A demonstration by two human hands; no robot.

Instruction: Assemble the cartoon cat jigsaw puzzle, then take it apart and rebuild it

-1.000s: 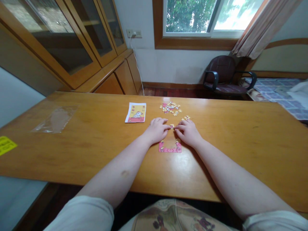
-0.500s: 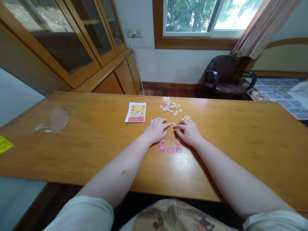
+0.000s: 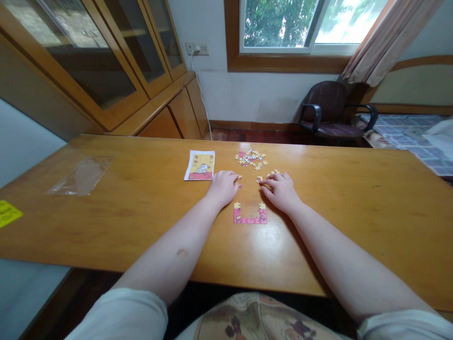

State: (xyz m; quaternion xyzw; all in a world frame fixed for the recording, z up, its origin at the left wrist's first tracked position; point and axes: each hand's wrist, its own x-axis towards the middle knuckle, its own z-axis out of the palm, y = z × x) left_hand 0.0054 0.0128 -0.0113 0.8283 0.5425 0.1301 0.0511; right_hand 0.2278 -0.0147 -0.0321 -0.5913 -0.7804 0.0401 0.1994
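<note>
My left hand [image 3: 223, 188] rests on the table with its fingers curled beside small puzzle pieces [image 3: 240, 186], partly hidden at the fingertips. Across a small gap, my right hand [image 3: 281, 192] has its fingertips on another puzzle piece [image 3: 259, 180], yellow with some darker print. Nearer to me lies a joined U-shaped puzzle border [image 3: 250, 220], pink along the bottom with yellow upper ends. Its far side is open. Several yellow pieces [image 3: 274, 173] lie just beyond my right fingers, partly covered by them.
A pile of loose pieces [image 3: 250, 157] lies farther back. To the left is a picture card [image 3: 200, 166] with a white animal on yellow and pink. A clear plastic bag [image 3: 83, 175] and a yellow label [image 3: 9, 213] lie on the left of the wooden table [image 3: 148, 208].
My hands have drawn apart, the left one moving left and the right one slightly right. The piece between them has shifted right with my right fingers. Small pieces now show by my left fingertips.
</note>
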